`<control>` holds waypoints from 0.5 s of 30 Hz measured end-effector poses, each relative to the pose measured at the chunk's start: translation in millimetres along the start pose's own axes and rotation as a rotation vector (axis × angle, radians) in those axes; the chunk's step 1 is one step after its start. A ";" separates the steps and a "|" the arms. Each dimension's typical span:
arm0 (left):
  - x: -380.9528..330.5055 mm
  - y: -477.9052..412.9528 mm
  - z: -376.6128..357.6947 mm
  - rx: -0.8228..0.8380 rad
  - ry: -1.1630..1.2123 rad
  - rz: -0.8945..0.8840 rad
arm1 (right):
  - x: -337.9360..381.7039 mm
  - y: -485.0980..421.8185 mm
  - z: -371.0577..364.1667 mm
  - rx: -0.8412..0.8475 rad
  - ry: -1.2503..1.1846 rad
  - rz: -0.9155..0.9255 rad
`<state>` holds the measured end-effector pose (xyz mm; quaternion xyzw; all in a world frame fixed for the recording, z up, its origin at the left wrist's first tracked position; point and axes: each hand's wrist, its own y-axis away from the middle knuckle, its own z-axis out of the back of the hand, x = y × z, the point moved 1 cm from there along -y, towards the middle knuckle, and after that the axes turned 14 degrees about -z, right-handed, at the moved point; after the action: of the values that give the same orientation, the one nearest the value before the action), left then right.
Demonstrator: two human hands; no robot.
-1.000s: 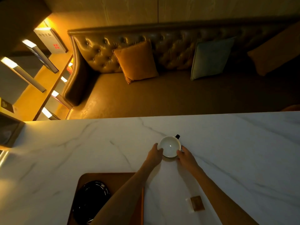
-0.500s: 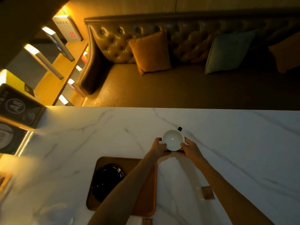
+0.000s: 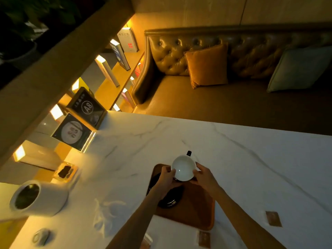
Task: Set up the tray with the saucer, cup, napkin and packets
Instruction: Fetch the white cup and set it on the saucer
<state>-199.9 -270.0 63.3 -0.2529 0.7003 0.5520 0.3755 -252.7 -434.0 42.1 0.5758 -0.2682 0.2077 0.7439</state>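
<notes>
The white cup, with a dark handle at its far side, is held over the far end of the wooden tray, just above the black saucer lying on it. The left hand and right hand clasp its sides, fingers wrapped on the rim. Two brown packets lie on the marble table near the tray.
</notes>
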 end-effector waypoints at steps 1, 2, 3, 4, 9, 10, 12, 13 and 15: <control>1.1 5.1 9.9 -0.007 0.009 0.009 | 0.2 4.0 -9.1 -0.018 0.061 0.030; 3.9 9.7 18.7 -0.014 0.014 0.011 | -0.8 8.0 -18.4 -0.025 0.087 0.057; 6.7 14.4 22.9 -0.023 0.013 0.007 | -5.3 11.1 -24.2 -0.021 0.080 0.059; 9.0 16.9 22.8 -0.036 0.004 0.006 | -8.7 12.6 -26.3 -0.004 0.065 0.051; 25.0 36.0 66.0 -0.008 -0.035 0.019 | -18.6 32.9 -74.3 0.032 0.001 0.039; 27.1 38.8 69.2 0.015 -0.041 0.008 | -23.2 31.7 -77.5 0.032 -0.001 0.029; 31.7 41.1 81.1 0.063 -0.051 0.015 | -27.9 31.5 -88.9 0.027 -0.010 0.003; 34.3 42.2 86.1 0.094 -0.063 0.018 | -31.3 30.9 -94.8 0.021 -0.013 -0.019; 39.4 41.3 94.0 0.127 -0.110 0.019 | -34.5 28.9 -105.0 0.003 -0.019 -0.049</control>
<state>-231.7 -166.3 45.4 -0.1914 0.7146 0.5229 0.4233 -280.2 -325.1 21.4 0.5854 -0.2608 0.1842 0.7452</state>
